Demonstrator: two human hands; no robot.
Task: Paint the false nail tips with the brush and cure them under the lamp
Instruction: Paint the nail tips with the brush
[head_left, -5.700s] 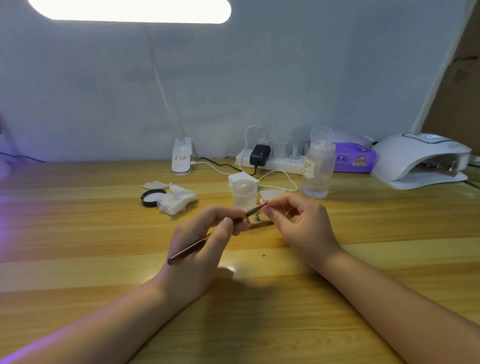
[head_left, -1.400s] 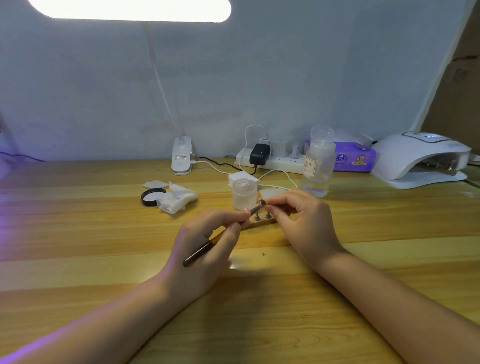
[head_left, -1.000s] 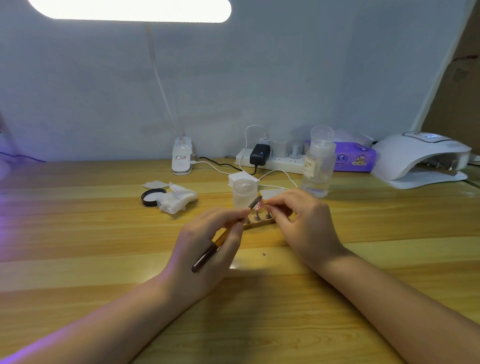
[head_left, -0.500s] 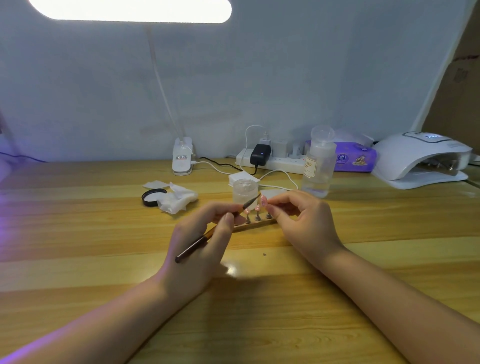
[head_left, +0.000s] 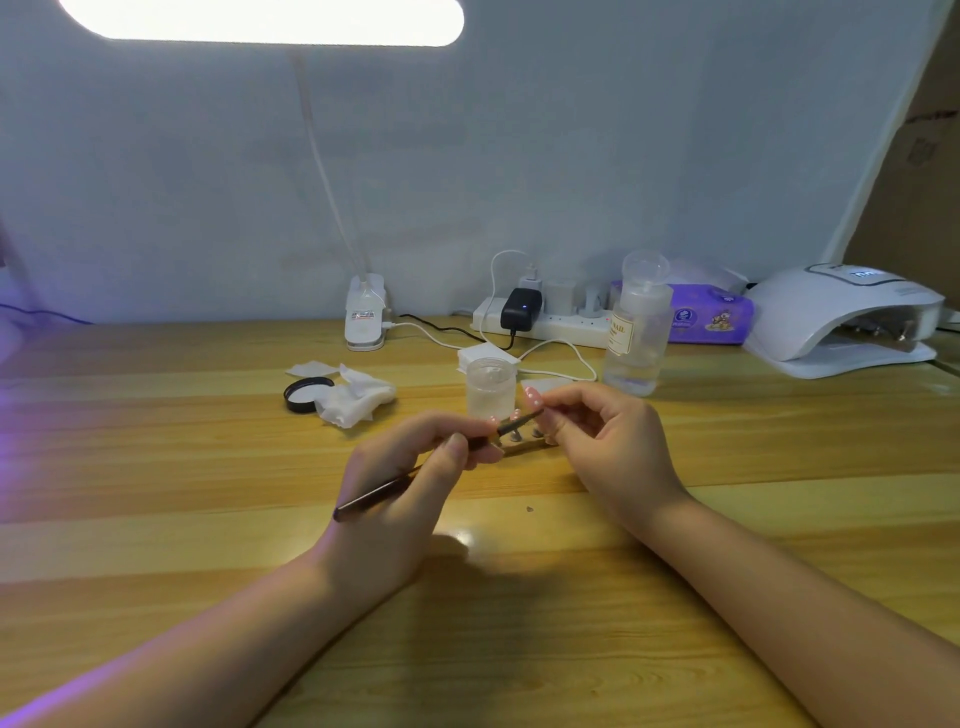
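My left hand (head_left: 410, 483) grips a thin dark brush (head_left: 384, 488) like a pen, bristle end pointing up right. My right hand (head_left: 608, 441) pinches a pink false nail tip (head_left: 533, 399) on its small stand, lifted above the table. The brush's tip meets the stand just below that nail. Beneath the hands lies a wooden holder strip (head_left: 524, 447) with other nail stands (head_left: 515, 423) on it, partly hidden by my fingers. The white curing lamp (head_left: 841, 322) sits at the far right of the table.
A small clear jar (head_left: 491, 389) stands just behind the hands, with a black lid (head_left: 306, 392) and crumpled wipes (head_left: 353, 397) to its left. A pump bottle (head_left: 636, 327), power strip (head_left: 545, 319), purple tissue pack (head_left: 711, 319) and desk-lamp base (head_left: 366, 319) line the back.
My right hand has lifted the pink nail tip slightly higher off the holder. My left hand has brought the brush's tip up to it, after the handle swung steeper and back.
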